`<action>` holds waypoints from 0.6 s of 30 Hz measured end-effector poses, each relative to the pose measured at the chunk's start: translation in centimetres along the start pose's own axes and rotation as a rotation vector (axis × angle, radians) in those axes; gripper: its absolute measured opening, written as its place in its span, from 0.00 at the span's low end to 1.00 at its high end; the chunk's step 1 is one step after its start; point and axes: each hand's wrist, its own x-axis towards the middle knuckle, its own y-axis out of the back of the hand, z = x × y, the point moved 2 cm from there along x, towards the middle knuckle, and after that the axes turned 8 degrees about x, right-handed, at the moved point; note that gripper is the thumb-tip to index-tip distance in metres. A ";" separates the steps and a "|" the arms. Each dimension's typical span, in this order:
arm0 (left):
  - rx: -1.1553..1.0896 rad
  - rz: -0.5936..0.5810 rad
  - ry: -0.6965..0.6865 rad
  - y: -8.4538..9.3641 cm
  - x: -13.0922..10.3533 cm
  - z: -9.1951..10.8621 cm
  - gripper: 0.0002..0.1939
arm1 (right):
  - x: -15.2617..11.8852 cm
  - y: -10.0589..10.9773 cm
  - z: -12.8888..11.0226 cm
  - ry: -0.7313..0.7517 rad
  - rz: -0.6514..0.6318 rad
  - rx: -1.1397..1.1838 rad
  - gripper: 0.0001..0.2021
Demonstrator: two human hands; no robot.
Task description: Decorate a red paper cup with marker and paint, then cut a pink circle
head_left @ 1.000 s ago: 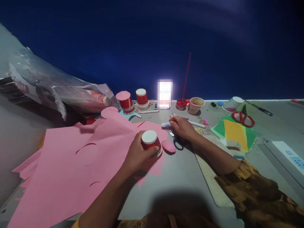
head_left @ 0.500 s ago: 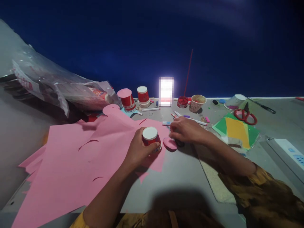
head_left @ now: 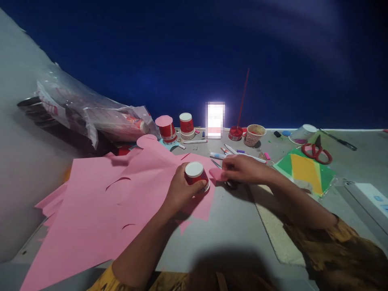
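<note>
Near the worktop's (head_left: pixel 239 242) back edge, left of centre, stand two red cups (head_left: pixel 176 127), upside down. Nearer the front, the left hand (head_left: pixel 182 186) grasps one upturned red cup (head_left: pixel 195 176); just right, the right hand (head_left: pixel 239 169) pinches one pink paper piece (head_left: pixel 216 174).

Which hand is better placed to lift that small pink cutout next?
Right, I'd judge: the right hand has its fingertips at the small pink cutout, while the left hand is wrapped around the red cup.
</note>
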 end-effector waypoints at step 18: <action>0.039 -0.031 -0.282 0.0 -0.1 -0.2 0.34 | 1.7 -2.3 0.2 -0.079 -0.008 1.436 0.26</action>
